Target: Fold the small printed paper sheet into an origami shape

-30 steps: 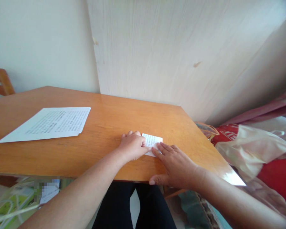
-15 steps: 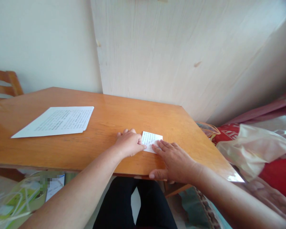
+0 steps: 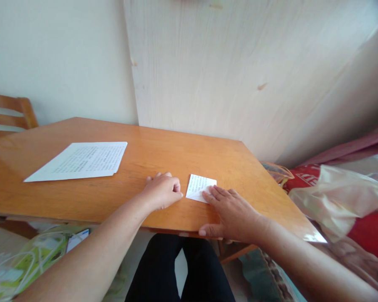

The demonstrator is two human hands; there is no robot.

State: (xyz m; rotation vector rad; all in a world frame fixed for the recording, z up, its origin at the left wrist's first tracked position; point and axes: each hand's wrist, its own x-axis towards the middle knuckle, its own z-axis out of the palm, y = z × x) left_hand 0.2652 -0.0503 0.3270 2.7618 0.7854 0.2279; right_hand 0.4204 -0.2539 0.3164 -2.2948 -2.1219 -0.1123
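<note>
A small folded sheet of printed paper [image 3: 199, 185] lies flat near the front edge of the wooden table [image 3: 164, 151]. My right hand [image 3: 229, 209] rests on its right corner, fingers stretched out and thumb spread toward the table edge. Just left of the paper, my left hand [image 3: 164, 191] sits on the tabletop with its fingers curled in and a small gap to the paper. Nothing shows between those curled fingers.
A stack of printed sheets [image 3: 85, 160] lies on the left of the table. A wooden chair [image 3: 27, 112] stands behind at far left. Bags [image 3: 340, 193] crowd the right side, and a clear plastic bag [image 3: 34, 260] sits below the left edge. A wall rises behind the table.
My left hand has moved left, off the folded paper's left edge. My right hand stays on the right corner. The view has shifted slightly.
</note>
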